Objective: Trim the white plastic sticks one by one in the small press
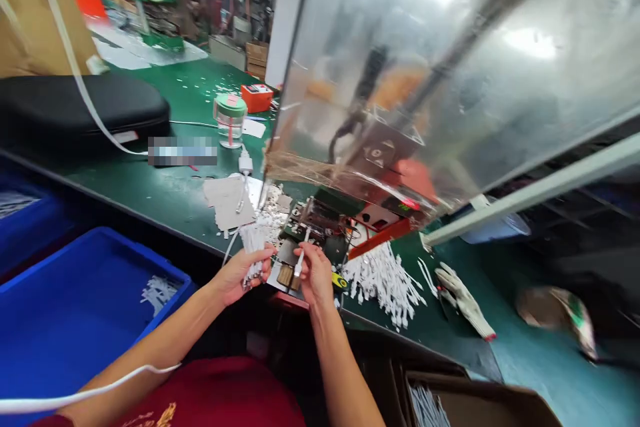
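My left hand [239,275] grips a bundle of thin white cables [253,250] with their ends sticking out. My right hand [315,273] pinches a single white cable [300,261] between thumb and fingers, close to the bundle. Both hands are just in front of a small bench machine [320,223] with exposed green circuit boards and a red metal part. A clear plastic shield [390,87] stands above the machine. To the right of my hands lies a heap of white cables [383,283] on the green bench mat [175,190].
A blue plastic bin [85,293] holding white cables sits left, and a cardboard box [475,403] sits low right. A work glove [463,300] lies on the mat. Farther back are a green-lidded jar [231,119], an orange box [257,98] and a black case [80,107].
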`<act>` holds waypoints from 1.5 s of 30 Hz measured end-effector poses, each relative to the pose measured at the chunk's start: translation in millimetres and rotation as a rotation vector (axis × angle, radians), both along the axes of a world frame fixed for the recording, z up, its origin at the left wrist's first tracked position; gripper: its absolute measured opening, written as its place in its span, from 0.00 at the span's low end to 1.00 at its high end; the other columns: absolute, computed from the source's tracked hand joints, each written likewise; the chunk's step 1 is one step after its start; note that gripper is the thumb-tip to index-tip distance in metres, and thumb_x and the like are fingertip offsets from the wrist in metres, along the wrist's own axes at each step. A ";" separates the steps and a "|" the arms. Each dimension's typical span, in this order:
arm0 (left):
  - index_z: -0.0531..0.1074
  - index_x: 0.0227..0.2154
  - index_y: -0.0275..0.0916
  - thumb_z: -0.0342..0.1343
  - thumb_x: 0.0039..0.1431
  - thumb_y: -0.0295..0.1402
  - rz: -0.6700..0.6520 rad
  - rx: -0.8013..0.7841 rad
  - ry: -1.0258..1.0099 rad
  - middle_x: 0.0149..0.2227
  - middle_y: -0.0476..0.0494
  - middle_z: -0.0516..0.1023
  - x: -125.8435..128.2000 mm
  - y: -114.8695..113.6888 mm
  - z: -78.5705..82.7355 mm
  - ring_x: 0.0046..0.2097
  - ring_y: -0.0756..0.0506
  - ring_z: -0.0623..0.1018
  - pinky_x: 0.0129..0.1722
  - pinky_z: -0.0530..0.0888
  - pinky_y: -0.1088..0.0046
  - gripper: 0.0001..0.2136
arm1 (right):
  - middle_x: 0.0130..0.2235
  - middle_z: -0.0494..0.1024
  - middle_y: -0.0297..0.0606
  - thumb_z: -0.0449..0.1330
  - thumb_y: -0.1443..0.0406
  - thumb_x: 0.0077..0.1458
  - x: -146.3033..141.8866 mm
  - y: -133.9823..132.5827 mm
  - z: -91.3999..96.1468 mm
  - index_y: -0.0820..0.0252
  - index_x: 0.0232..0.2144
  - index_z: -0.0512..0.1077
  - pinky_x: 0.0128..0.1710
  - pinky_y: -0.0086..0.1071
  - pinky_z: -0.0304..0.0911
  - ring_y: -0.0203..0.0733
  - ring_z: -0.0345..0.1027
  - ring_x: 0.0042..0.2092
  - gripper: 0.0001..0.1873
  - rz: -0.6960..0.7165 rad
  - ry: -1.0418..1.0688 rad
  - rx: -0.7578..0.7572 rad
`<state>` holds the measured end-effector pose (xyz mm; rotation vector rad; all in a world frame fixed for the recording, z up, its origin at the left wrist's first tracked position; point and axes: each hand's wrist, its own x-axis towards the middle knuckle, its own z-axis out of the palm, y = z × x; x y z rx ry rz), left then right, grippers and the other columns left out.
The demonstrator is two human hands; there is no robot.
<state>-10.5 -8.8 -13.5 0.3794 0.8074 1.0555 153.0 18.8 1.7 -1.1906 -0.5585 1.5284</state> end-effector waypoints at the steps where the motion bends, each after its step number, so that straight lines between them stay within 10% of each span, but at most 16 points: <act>1: 0.71 0.34 0.35 0.66 0.51 0.34 -0.007 0.007 0.008 0.19 0.52 0.69 0.7 -1.1 0.0 0.19 0.54 0.70 0.11 0.56 0.86 0.12 | 0.24 0.78 0.33 0.72 0.57 0.37 1.0 -0.4 -0.6 0.61 0.27 0.72 0.12 0.20 0.42 0.23 0.46 0.15 0.19 0.007 0.000 0.004; 45: 0.71 0.27 0.34 0.65 0.51 0.42 -0.106 -0.049 0.131 0.19 0.51 0.69 -4.6 -2.8 -11.7 0.19 0.54 0.70 0.12 0.55 0.86 0.15 | 0.20 0.72 0.27 0.67 0.55 0.43 -12.6 4.0 4.0 0.58 0.21 0.62 0.14 0.22 0.44 0.26 0.50 0.16 0.19 0.036 -0.001 0.060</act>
